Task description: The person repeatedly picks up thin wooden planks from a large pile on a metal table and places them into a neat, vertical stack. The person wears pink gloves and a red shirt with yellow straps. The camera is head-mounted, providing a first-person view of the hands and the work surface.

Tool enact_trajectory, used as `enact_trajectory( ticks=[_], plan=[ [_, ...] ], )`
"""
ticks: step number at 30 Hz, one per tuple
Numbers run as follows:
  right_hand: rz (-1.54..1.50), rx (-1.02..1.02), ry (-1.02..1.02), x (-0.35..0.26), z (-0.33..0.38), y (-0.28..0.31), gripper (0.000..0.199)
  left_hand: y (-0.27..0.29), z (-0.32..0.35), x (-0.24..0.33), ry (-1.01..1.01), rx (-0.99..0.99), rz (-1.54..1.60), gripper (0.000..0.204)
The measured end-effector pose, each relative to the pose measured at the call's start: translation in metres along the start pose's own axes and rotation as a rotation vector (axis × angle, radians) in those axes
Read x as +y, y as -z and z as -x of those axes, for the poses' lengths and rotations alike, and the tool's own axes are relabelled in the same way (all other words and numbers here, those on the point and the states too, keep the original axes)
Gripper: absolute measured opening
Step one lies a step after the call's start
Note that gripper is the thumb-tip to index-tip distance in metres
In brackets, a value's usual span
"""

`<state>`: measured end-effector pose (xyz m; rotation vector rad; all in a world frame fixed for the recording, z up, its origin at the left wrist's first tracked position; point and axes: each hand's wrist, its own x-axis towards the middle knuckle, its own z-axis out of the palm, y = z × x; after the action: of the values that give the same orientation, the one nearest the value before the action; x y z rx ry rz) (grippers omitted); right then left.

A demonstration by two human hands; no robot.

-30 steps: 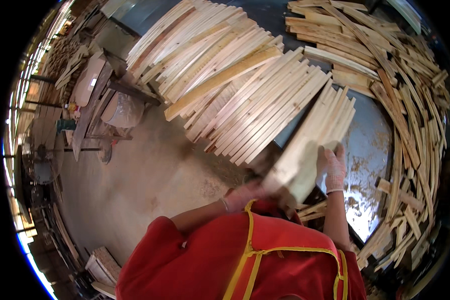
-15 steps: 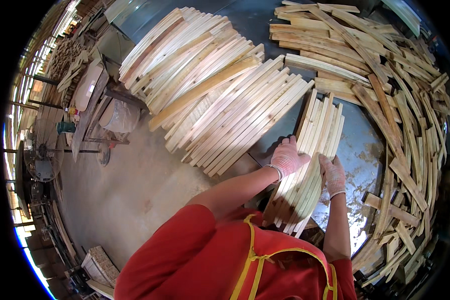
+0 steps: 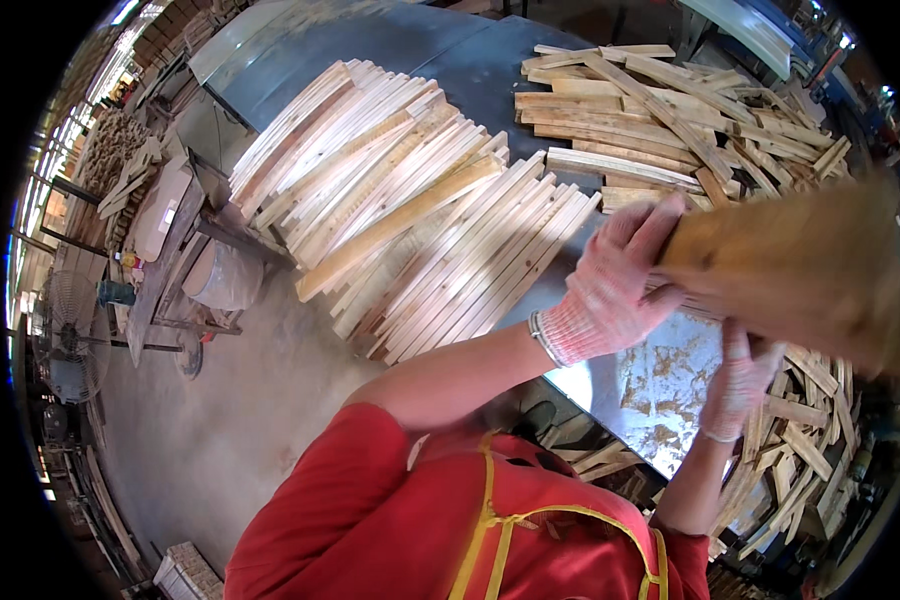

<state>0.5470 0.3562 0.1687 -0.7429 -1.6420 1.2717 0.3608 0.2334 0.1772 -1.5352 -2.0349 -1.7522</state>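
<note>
My left hand (image 3: 610, 285), in a pale knit glove, grips the near end of a raised bundle of wooden strips (image 3: 790, 265). My right hand (image 3: 742, 385), gloved the same way, holds that bundle from below. It is lifted off the metal table (image 3: 660, 385) and reaches to the right, its broad brown side smeared by motion. To the left of my hands, pale wooden strips (image 3: 470, 265) lie side by side in slanted rows, with a browner strip (image 3: 400, 225) across them.
Loose, crisscrossed wooden strips (image 3: 620, 115) heap up at the far right and run down the right side. Over on the left stand a fan (image 3: 70, 340), a workbench (image 3: 170, 255) and a pale sack (image 3: 225, 270) on the concrete floor (image 3: 240, 400).
Both hands have lifted the bundle of wooden strips off the metal table and swung it up to the right, turning its broad side into view. The table beneath is now exposed.
</note>
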Motion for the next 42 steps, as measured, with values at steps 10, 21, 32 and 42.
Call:
enact_trajectory(
  ticks=[10,21,32,42],
  plan=[
    [0.033,-0.215,-0.660,0.202,0.143,-0.015,0.056,0.028,0.154,-0.143,-0.093,-0.625,-0.627,0.063],
    [0.198,-0.362,-0.603,0.201,0.147,-0.046,0.077,0.126,0.196,-0.108,0.135,-0.755,-0.607,0.037],
    [-0.013,-0.221,-0.643,0.134,0.155,-0.084,0.077,0.120,0.332,-0.072,1.393,-0.496,0.720,0.063],
    [-0.474,-0.094,-0.756,0.037,0.134,-0.134,0.053,0.168,0.255,-0.044,1.567,-0.158,0.972,0.019]
  ],
)
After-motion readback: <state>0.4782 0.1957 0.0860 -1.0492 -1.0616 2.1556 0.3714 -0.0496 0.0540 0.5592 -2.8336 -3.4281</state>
